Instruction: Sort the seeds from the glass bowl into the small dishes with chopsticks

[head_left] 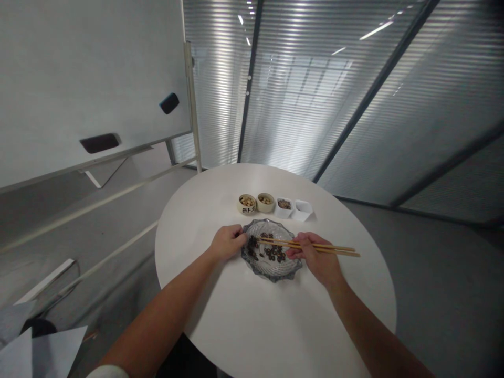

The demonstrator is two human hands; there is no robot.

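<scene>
A glass plate (275,270) with a scalloped rim stands on the round white table, holding several dark brown pieces (274,253). My left hand (228,241) is closed on the plate's left rim. In my right hand (313,254) is a pair of wooden chopsticks (338,249), their tips over the dark pieces at the plate's left part. Whether the tips pinch a piece is too small to tell. Behind the plate, in a row, are two cream bowls (247,209) (265,208) with light brown pieces, a white cup (283,212) with brown bits, and another white cup (303,215).
The round white table (252,325) fills the middle. A whiteboard (94,68) on a frame stands at the left, with two dark erasers on it. Glass partitions with blinds rise behind the table. Papers (59,349) lie at the lower left.
</scene>
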